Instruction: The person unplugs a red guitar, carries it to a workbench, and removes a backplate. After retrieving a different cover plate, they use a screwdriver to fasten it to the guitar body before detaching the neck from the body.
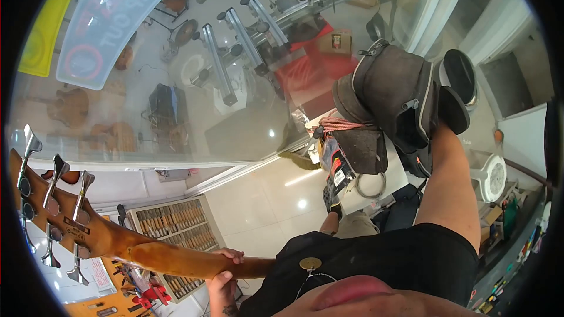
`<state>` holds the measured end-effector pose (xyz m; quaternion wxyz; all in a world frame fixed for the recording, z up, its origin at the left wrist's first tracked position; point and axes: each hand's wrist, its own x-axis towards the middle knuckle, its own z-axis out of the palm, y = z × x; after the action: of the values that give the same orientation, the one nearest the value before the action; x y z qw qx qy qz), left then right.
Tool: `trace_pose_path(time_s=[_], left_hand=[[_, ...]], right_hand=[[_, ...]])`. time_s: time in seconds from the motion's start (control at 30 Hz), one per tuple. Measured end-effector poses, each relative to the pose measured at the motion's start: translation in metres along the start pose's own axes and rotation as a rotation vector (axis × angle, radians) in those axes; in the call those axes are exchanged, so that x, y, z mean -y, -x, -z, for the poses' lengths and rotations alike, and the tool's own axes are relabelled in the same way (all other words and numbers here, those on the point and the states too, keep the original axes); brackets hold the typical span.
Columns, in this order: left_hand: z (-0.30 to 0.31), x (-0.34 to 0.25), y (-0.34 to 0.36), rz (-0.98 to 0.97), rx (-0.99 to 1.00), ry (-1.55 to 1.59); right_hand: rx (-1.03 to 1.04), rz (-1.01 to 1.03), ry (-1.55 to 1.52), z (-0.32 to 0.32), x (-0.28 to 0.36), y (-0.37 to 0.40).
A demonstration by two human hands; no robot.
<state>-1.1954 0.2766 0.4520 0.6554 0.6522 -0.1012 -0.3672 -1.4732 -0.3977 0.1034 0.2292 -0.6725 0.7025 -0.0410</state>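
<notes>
Grip first: left hand (225, 270) is closed full round the bass neck (170, 260), fingers (232, 253) over its top edge; the headstock (56, 217) and tuners jut out at the neck's far end. The right forearm (449, 182) rises well away from the neck into a dark bag (399, 91); its grip is hidden, cannot tell. Best, I judge, to keep the wrap firm and the neck level, bag weight off it.

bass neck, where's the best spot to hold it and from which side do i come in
Take the bass neck on its bare rounded shaft, where the left hand wraps it, coming from the body side with the fingers curling over. The headstock is probably a poor grip because its tuning pegs stick out.
</notes>
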Motion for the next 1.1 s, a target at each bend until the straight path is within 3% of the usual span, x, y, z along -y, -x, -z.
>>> trace_pose_path(time_s=[0.2, 0.4, 0.63, 0.73, 0.8, 0.83, 0.87, 0.9, 0.97, 1.0, 1.07, 1.1], left_hand=[[0.002, -0.004, 0.006, -0.029, 0.035, -0.025], [0.005, -0.008, 0.010, -0.063, 0.089, -0.017], [0.010, 0.005, 0.028, -0.122, 0.135, 0.011], [0.012, 0.002, 0.035, -0.158, 0.152, 0.021], [0.013, 0.001, 0.039, -0.172, 0.161, 0.016], [0.014, -0.001, 0.040, -0.197, 0.178, 0.018], [0.016, -0.003, 0.042, -0.172, 0.214, 0.009], [0.018, -0.005, 0.043, -0.192, 0.236, 0.010], [0.023, -0.008, 0.038, -0.206, 0.297, 0.003], [0.027, -0.010, 0.034, -0.226, 0.351, -0.006], [0.035, -0.015, 0.023, -0.232, 0.457, -0.030], [0.037, -0.018, 0.015, -0.253, 0.509, -0.044]], right_hand=[[-0.027, 0.021, -0.015, 0.015, -0.011, 0.023], [-0.064, -0.049, -0.049, 0.035, -0.063, 0.074], [0.103, -0.151, -0.382, -0.019, -0.150, 0.035], [0.139, -0.007, -0.428, -0.043, -0.172, -0.015], [0.003, 0.334, 0.260, -0.051, -0.145, -0.031], [-0.071, 0.292, 0.100, 0.030, -0.090, 0.073], [-0.149, 0.438, 0.191, 0.056, -0.069, 0.111], [-0.274, 0.461, -0.006, 0.062, -0.063, 0.135], [-0.255, 0.312, -0.193, 0.111, -0.024, 0.216], [-0.330, 0.436, -0.283, 0.106, -0.036, 0.228], [0.393, 0.136, -1.466, 0.137, -0.037, 0.291], [0.453, 0.152, -1.666, 0.153, -0.031, 0.332]])
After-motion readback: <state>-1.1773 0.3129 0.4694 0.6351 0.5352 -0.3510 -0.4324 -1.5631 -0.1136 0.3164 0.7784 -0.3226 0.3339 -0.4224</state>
